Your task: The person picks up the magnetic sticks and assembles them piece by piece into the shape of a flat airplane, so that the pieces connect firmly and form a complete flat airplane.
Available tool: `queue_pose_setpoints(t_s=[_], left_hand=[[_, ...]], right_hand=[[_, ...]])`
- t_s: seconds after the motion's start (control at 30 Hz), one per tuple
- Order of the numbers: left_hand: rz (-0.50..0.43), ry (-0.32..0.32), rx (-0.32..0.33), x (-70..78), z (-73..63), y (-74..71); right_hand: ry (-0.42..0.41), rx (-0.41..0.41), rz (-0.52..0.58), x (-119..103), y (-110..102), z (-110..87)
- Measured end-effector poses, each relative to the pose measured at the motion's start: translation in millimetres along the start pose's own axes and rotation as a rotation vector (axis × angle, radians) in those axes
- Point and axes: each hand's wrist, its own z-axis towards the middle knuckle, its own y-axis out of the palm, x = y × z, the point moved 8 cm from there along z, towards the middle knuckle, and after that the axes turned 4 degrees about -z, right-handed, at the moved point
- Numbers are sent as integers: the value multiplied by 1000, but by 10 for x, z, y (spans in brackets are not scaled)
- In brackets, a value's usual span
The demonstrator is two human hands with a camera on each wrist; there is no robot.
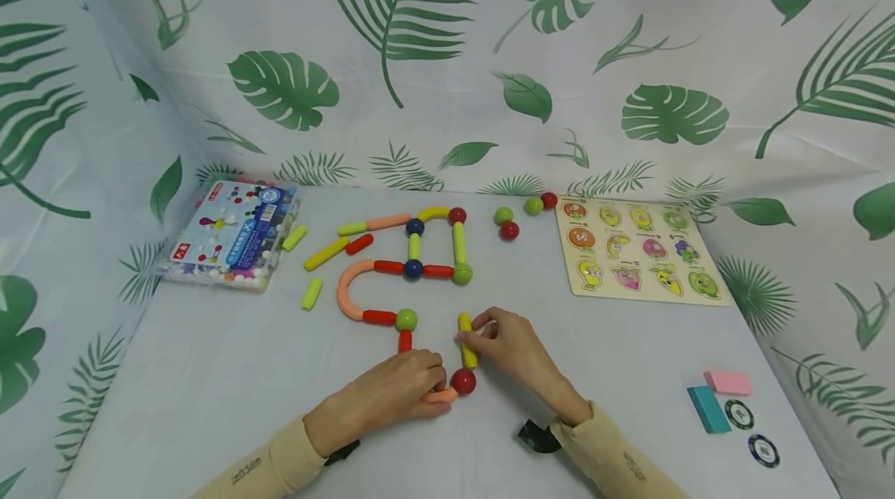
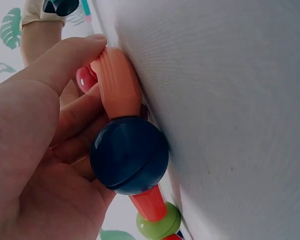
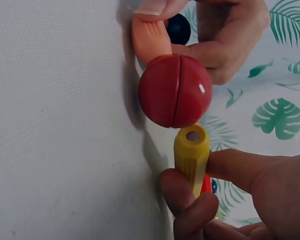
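Observation:
My left hand [image 1: 388, 390] pinches a curved orange magnetic rod [image 1: 439, 396] between thumb and fingers. A red ball [image 1: 464, 382] sits at that rod's right end. In the left wrist view, a dark blue ball [image 2: 130, 155] joins its other end, hidden under the hand in the head view. From there a short red rod [image 2: 149, 203] leads to a green ball [image 1: 406, 319]. Thumb and fingers of my right hand [image 1: 517, 351] hold a straight yellow rod [image 3: 190, 157]. Its near end, with a metal tip showing, points at the red ball, close to it.
Linked rods and balls run onward to a closed loop with two blue balls [image 1: 413, 270]. Loose rods [image 1: 325, 254] lie left of it, beside a plastic box [image 1: 231, 231]. Loose balls [image 1: 510, 230] and a fruit picture board [image 1: 636, 250] are at back right; blocks [image 1: 709, 409] and chips at right.

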Motion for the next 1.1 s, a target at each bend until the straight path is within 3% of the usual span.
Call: queue_pose_setpoints(t_s=[0.4, 0.83, 1.1], left_hand=[[24, 19, 9, 11, 2, -20], [3, 9, -4, 3, 4, -24], [-40, 10, -14, -8, -3, -20]], right_hand=[[-55, 3, 11, -71, 50, 6], [-80, -20, 17, -106, 94, -20], [-140, -57, 10, -136, 101, -40]])
